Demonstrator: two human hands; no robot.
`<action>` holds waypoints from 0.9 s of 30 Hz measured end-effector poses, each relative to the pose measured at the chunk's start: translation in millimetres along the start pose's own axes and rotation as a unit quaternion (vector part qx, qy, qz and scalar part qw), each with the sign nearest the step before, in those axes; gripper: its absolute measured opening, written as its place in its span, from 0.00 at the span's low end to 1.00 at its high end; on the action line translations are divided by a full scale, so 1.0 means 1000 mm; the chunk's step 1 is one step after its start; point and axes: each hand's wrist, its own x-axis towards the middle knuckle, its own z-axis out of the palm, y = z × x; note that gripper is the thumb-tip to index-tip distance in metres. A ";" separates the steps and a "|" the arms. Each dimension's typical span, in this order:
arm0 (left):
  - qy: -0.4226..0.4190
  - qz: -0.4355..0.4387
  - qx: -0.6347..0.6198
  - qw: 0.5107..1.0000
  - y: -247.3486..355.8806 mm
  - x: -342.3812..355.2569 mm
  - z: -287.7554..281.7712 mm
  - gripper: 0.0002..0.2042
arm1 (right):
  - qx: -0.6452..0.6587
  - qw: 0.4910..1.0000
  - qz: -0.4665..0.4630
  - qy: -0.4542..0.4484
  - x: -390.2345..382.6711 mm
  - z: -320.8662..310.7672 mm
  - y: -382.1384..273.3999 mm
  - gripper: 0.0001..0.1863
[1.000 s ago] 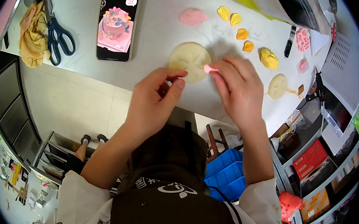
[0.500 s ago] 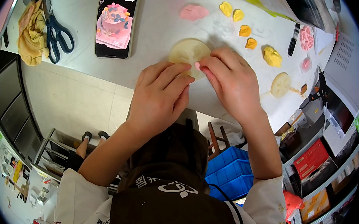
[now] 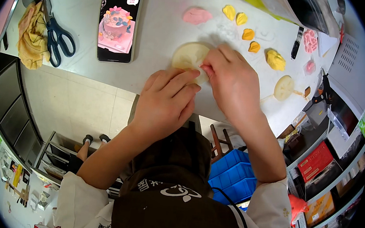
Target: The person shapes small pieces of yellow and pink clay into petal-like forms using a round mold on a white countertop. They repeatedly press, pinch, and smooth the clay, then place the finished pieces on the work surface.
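A round, pale cream silicone mould (image 3: 187,52) lies near the front edge of the white table, with petal-like hollows in its face. My left hand (image 3: 162,101) has its fingers curled over the mould's near edge, gripping it. Above the mould's right side, my right hand (image 3: 234,81) pinches a small bit of pink fondant, mostly hidden by the fingertips. Beyond them lies a flattened pink lump of fondant (image 3: 197,15). To its right are several yellow and orange petals (image 3: 248,34) and a yellow fondant lump (image 3: 276,60).
A phone (image 3: 118,24) showing a pink cake lies to the left, with dark-handled scissors (image 3: 59,40) and a yellow cloth (image 3: 33,33) farther left. A second round mould (image 3: 284,87) and a black marker (image 3: 297,43) are at right. Blue crates (image 3: 233,174) stand below the table.
My right hand has moved slightly left and down at the mould, and the pink bit between its fingertips shows less. My left hand has shifted slightly toward me.
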 end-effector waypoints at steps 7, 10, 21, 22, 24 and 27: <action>-0.011 0.031 0.059 0.998 0.005 -0.001 0.003 0.08 | 0.050 0.998 0.044 0.023 -0.006 0.006 0.010 0.08; -0.033 0.046 0.076 0.996 0.006 0.001 0.002 0.07 | 0.122 0.987 0.043 0.100 -0.027 0.022 0.019 0.07; -0.088 0.061 0.178 0.978 0.020 0.006 0.002 0.06 | 0.015 0.996 0.024 0.080 -0.058 0.020 0.003 0.27; -0.081 0.064 0.149 0.983 0.014 0.007 -0.002 0.07 | -0.029 0.998 0.018 0.050 -0.057 0.014 -0.001 0.28; -0.071 0.070 0.088 0.991 0.002 0.009 -0.006 0.10 | -0.115 0.993 0.009 -0.013 -0.054 0.002 -0.008 0.30; -0.066 0.062 0.075 0.993 0.007 0.010 -0.007 0.11 | -0.193 0.979 -0.031 -0.051 -0.047 -0.002 -0.012 0.31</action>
